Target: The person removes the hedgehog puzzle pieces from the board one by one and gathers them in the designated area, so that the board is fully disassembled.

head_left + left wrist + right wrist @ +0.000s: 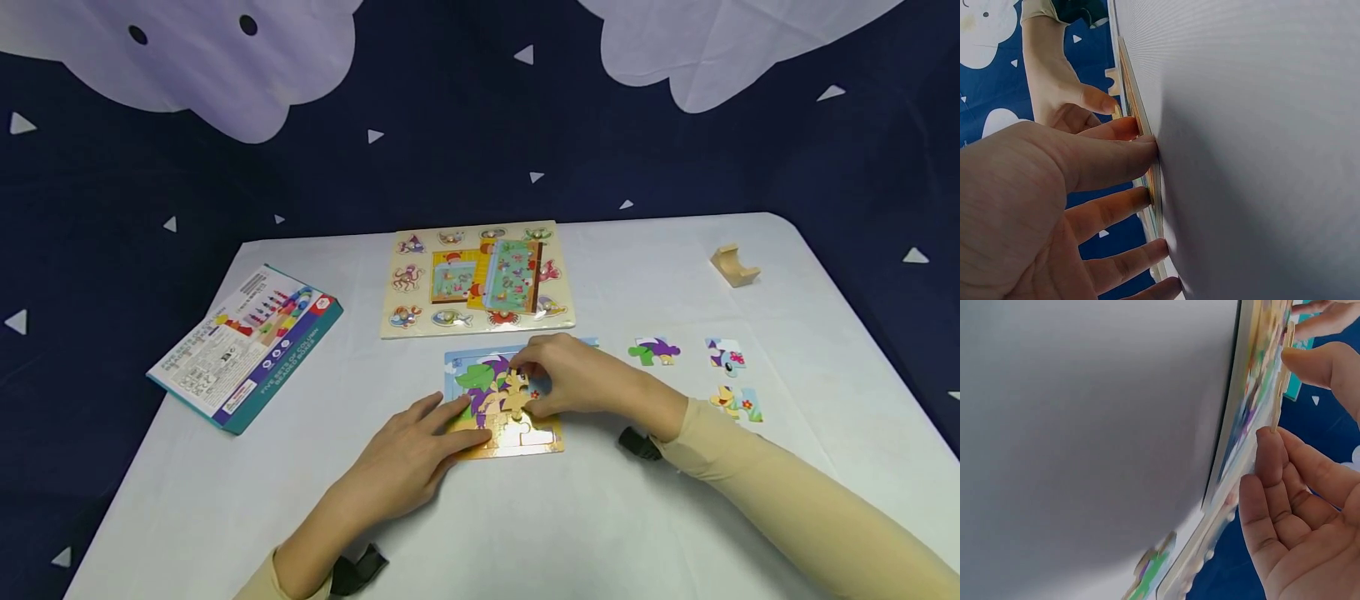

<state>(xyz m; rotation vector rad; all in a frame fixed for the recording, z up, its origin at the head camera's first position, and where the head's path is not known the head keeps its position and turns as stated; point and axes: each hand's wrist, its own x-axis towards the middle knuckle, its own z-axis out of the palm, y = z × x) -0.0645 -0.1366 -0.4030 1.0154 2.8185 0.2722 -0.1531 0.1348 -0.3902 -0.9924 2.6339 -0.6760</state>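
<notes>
The jigsaw puzzle lies flat on the white table, near the middle of its front half, partly assembled within its frame. The left hand rests on the puzzle's lower left corner with fingers extended and nearly straight, fingertips pressing the board's edge; it holds nothing. The right hand is positioned over the puzzle's upper right area with thumb and fingers curled, pinching a puzzle piece that sits against the assembled section; the right wrist view shows the thumb and a fingertip at opposite edges of this thin piece. Three loose pieces lie to the right of the puzzle, well apart from it: a green-and-purple piece, a white-and-purple piece and a yellow-and-blue piece. A wooden peg puzzle board lies just behind the jigsaw. A printed box lies at the table's left side. A small wooden block stands at the far right.
</notes>
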